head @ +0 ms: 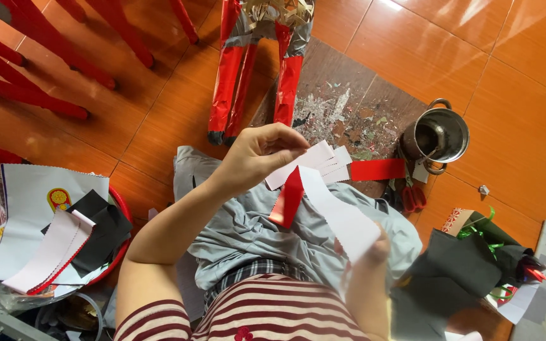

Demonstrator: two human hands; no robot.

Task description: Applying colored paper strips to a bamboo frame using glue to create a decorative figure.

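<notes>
Head view, looking straight down, and it's a pretty busy floor. The left hand (pixel 257 155) has its fingers pressed together, pinching one end of a bunch of paper strips (pixel 314 164), white on one face and shiny red on the other, some with zigzag-cut edges. One wide white strip (pixel 342 218) runs down from that pinch to the right hand (pixel 374 249), which is mostly hidden behind the paper. A thumb shows at the edge, so it looks like it's gripping that strip's lower end, but I can't tell the finger position. A red fold (pixel 290 197) hangs just below the left hand, over the grey cloth (pixel 254 227) on the lap.

Using the strips as the landmark: above them is a worn wooden board (pixel 349 101) speckled with paper scraps. Touching the board's top-left edge is a figure wrapped in glossy red and grey foil (pixel 254 69). Right of the strips sits a small steel pot (pixel 440 134) with round handles, and red-handled scissors (pixel 412 197) lie just below it. Lower right is a heap of black paper (pixel 462 265) with green ribbon (pixel 478 227). Far left there's a red basin (pixel 118 252) stacked with white, black and red-edged sheets. Red chair legs (pixel 45 69) cross the upper left, all on glossy orange tiles (pixel 507 57).
</notes>
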